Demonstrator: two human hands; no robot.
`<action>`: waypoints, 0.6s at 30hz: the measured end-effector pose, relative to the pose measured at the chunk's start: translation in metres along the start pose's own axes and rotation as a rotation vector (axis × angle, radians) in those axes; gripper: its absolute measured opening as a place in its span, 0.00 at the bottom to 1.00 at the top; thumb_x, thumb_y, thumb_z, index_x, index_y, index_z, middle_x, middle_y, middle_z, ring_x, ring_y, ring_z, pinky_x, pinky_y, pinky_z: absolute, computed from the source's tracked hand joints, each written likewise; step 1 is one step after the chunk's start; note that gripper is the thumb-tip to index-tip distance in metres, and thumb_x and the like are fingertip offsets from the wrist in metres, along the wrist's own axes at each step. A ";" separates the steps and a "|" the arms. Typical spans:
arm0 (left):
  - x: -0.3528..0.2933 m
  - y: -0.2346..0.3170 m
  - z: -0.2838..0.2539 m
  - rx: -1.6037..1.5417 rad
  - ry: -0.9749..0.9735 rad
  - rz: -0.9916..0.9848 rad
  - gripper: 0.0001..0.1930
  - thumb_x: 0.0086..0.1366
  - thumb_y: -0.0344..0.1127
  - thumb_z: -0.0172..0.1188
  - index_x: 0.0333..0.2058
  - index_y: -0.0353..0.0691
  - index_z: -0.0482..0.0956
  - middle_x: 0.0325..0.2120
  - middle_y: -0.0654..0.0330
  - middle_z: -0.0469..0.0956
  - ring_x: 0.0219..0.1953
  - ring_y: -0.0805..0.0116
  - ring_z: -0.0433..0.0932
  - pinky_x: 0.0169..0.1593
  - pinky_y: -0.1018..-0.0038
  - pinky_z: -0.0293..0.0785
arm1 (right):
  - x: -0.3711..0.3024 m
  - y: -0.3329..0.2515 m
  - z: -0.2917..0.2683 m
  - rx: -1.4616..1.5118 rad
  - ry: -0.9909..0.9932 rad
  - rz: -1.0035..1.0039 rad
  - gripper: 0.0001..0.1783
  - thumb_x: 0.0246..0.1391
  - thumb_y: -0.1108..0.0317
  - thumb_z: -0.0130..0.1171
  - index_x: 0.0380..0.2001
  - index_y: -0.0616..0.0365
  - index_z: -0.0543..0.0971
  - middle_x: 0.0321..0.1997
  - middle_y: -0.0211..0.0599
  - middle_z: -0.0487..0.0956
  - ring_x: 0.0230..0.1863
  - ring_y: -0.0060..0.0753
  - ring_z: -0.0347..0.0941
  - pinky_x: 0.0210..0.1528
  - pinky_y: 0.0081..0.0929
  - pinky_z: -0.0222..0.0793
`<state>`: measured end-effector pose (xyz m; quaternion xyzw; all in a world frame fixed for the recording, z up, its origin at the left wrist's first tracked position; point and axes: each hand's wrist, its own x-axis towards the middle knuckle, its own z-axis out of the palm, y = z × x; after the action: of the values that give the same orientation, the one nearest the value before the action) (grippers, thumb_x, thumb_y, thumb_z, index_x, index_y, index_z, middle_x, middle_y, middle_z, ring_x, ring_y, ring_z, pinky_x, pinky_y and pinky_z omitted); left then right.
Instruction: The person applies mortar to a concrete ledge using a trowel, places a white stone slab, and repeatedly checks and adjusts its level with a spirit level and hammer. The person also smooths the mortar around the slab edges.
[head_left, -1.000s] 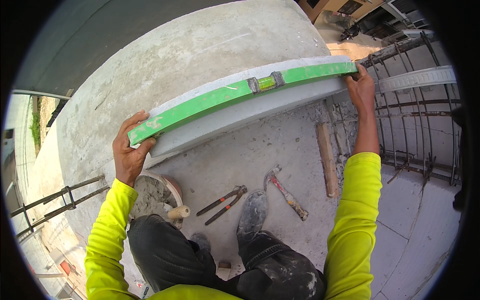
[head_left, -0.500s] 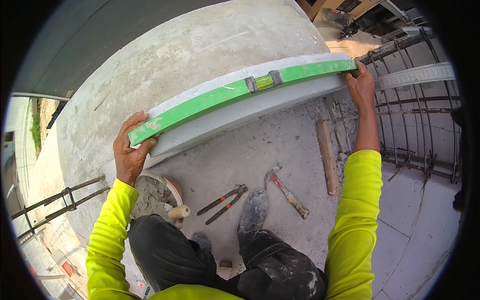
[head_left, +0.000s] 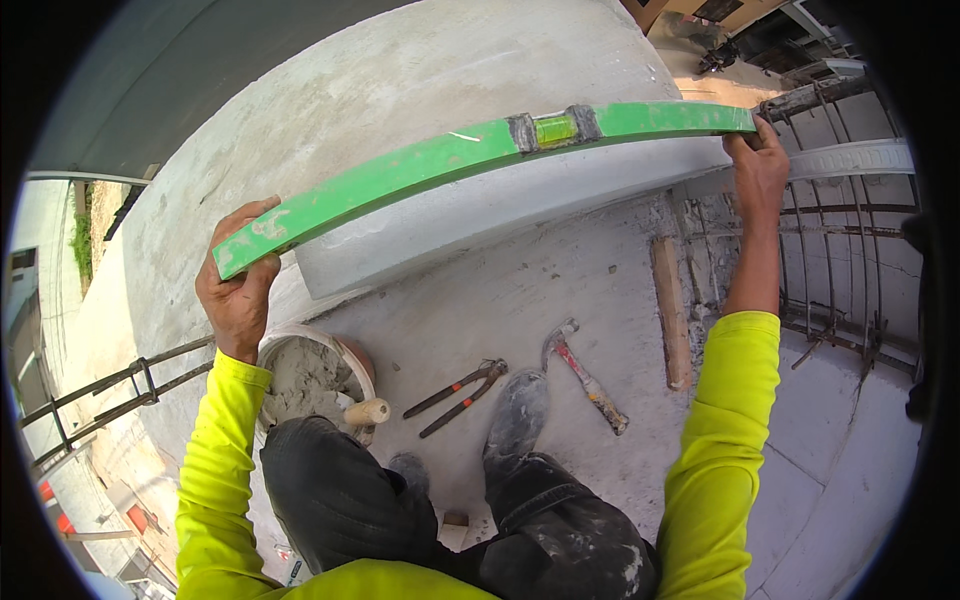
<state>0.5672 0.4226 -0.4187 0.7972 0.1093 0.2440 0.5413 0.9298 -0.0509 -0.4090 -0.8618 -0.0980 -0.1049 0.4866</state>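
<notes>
A long green spirit level [head_left: 420, 163] spans between my two hands, over a pale grey block course [head_left: 480, 215]. My left hand [head_left: 238, 280] grips its left end, thumb below and fingers behind. At the other end, my right hand [head_left: 758, 165] pinches the level near its tip. The vial [head_left: 554, 129] sits in the middle, its bubble too small to read. From this angle the level covers the block's top edge, so I cannot tell whether the two touch.
Below lie pincers [head_left: 455, 397] and a claw hammer [head_left: 585, 378] by my shoe. A bucket of mortar [head_left: 310, 378] with a wooden-handled tool [head_left: 367, 411] stands at left. A wooden batten [head_left: 670, 312] and rebar [head_left: 850, 215] are at right; more rebar [head_left: 130, 390] juts out left.
The level has come up and closer off the block, both hands still holding its ends. The block's top face, seen behind it before, is now covered. The view has shifted slightly.
</notes>
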 end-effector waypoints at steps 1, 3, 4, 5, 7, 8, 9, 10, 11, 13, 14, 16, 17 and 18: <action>0.003 0.002 -0.009 0.003 0.104 -0.008 0.13 0.66 0.27 0.62 0.48 0.32 0.81 0.49 0.55 0.81 0.46 0.67 0.81 0.53 0.70 0.79 | 0.002 -0.007 0.003 0.130 0.030 0.028 0.22 0.53 0.73 0.61 0.53 0.61 0.81 0.42 0.38 0.87 0.44 0.30 0.83 0.46 0.23 0.73; 0.014 0.002 -0.021 -0.254 0.240 0.011 0.15 0.69 0.32 0.62 0.52 0.33 0.78 0.48 0.55 0.82 0.45 0.66 0.82 0.52 0.68 0.81 | 0.013 -0.024 0.012 -0.010 -0.071 -0.088 0.21 0.58 0.72 0.62 0.56 0.59 0.80 0.46 0.36 0.85 0.45 0.29 0.83 0.48 0.22 0.75; 0.019 0.002 -0.027 -0.373 0.399 -0.063 0.16 0.70 0.34 0.62 0.54 0.34 0.77 0.48 0.55 0.82 0.46 0.65 0.83 0.52 0.67 0.81 | 0.018 -0.033 0.021 0.007 -0.097 -0.079 0.23 0.58 0.71 0.62 0.58 0.61 0.78 0.48 0.37 0.85 0.46 0.28 0.82 0.50 0.24 0.75; 0.024 0.003 -0.033 -0.383 0.371 -0.012 0.19 0.70 0.37 0.63 0.56 0.35 0.75 0.49 0.54 0.81 0.48 0.62 0.83 0.54 0.63 0.82 | 0.022 -0.041 0.032 0.016 -0.124 -0.088 0.26 0.59 0.70 0.62 0.61 0.62 0.75 0.50 0.39 0.84 0.47 0.28 0.81 0.53 0.25 0.76; 0.033 -0.003 -0.041 -0.435 0.366 -0.043 0.19 0.70 0.37 0.63 0.55 0.35 0.75 0.49 0.54 0.80 0.50 0.60 0.82 0.56 0.60 0.82 | 0.022 -0.056 0.052 0.065 -0.184 -0.202 0.30 0.60 0.68 0.62 0.66 0.61 0.71 0.56 0.41 0.81 0.51 0.28 0.80 0.57 0.30 0.77; 0.038 -0.006 -0.045 -0.474 0.339 -0.025 0.18 0.71 0.38 0.63 0.54 0.35 0.75 0.49 0.53 0.80 0.51 0.60 0.82 0.57 0.58 0.82 | 0.015 -0.061 0.060 0.008 -0.154 -0.221 0.30 0.60 0.68 0.63 0.65 0.61 0.71 0.58 0.41 0.80 0.52 0.29 0.80 0.57 0.30 0.77; 0.043 -0.012 -0.048 -0.479 0.365 -0.102 0.19 0.70 0.37 0.63 0.54 0.34 0.74 0.50 0.53 0.80 0.51 0.58 0.82 0.58 0.56 0.81 | 0.004 -0.065 0.062 -0.051 -0.123 -0.242 0.30 0.61 0.67 0.63 0.65 0.61 0.71 0.59 0.41 0.79 0.53 0.29 0.80 0.57 0.30 0.77; 0.046 -0.021 -0.048 -0.511 0.343 -0.137 0.19 0.70 0.37 0.63 0.54 0.33 0.74 0.50 0.52 0.80 0.52 0.56 0.81 0.58 0.54 0.81 | -0.008 -0.069 0.061 -0.113 -0.092 -0.264 0.30 0.61 0.66 0.64 0.65 0.61 0.71 0.60 0.40 0.79 0.54 0.30 0.79 0.57 0.30 0.77; 0.047 -0.032 -0.048 -0.526 0.347 -0.184 0.20 0.70 0.36 0.62 0.54 0.31 0.73 0.49 0.50 0.79 0.52 0.54 0.82 0.57 0.53 0.83 | -0.020 -0.072 0.057 -0.211 -0.075 -0.261 0.28 0.62 0.68 0.63 0.65 0.61 0.72 0.62 0.40 0.78 0.56 0.31 0.79 0.57 0.29 0.77; 0.050 -0.057 -0.043 -0.526 0.422 -0.289 0.19 0.70 0.34 0.60 0.53 0.27 0.71 0.48 0.45 0.79 0.46 0.48 0.84 0.54 0.52 0.84 | -0.050 -0.073 0.047 -0.098 0.010 -0.246 0.24 0.62 0.69 0.63 0.60 0.59 0.76 0.55 0.38 0.81 0.50 0.30 0.81 0.54 0.28 0.77; 0.051 -0.070 -0.040 -0.534 0.466 -0.345 0.18 0.70 0.33 0.59 0.52 0.26 0.71 0.46 0.42 0.79 0.44 0.46 0.85 0.53 0.51 0.85 | -0.064 -0.072 0.041 -0.043 0.058 -0.273 0.21 0.62 0.69 0.63 0.58 0.58 0.78 0.52 0.38 0.83 0.47 0.29 0.82 0.52 0.28 0.78; 0.053 -0.097 -0.033 -0.506 0.567 -0.485 0.18 0.72 0.35 0.56 0.55 0.29 0.70 0.48 0.38 0.79 0.45 0.42 0.85 0.56 0.49 0.81 | -0.099 -0.068 0.028 -0.045 0.022 -0.259 0.21 0.64 0.69 0.63 0.59 0.56 0.77 0.57 0.39 0.80 0.51 0.29 0.80 0.56 0.31 0.78; 0.055 -0.109 -0.030 -0.511 0.600 -0.554 0.18 0.73 0.33 0.54 0.56 0.28 0.68 0.47 0.37 0.79 0.45 0.41 0.85 0.56 0.48 0.82 | -0.120 -0.063 0.022 -0.064 -0.013 -0.254 0.21 0.64 0.70 0.62 0.59 0.57 0.77 0.56 0.39 0.80 0.52 0.29 0.80 0.55 0.31 0.78; 0.056 -0.120 -0.026 -0.517 0.613 -0.566 0.18 0.72 0.33 0.54 0.54 0.26 0.69 0.45 0.38 0.80 0.43 0.42 0.85 0.54 0.49 0.83 | -0.139 -0.057 0.016 -0.086 -0.046 -0.250 0.20 0.64 0.72 0.61 0.59 0.57 0.77 0.55 0.40 0.80 0.53 0.29 0.79 0.55 0.30 0.78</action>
<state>0.6130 0.5147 -0.5056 0.4671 0.4117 0.3299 0.7096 0.7828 -0.0176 -0.4091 -0.8652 -0.2110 -0.1492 0.4297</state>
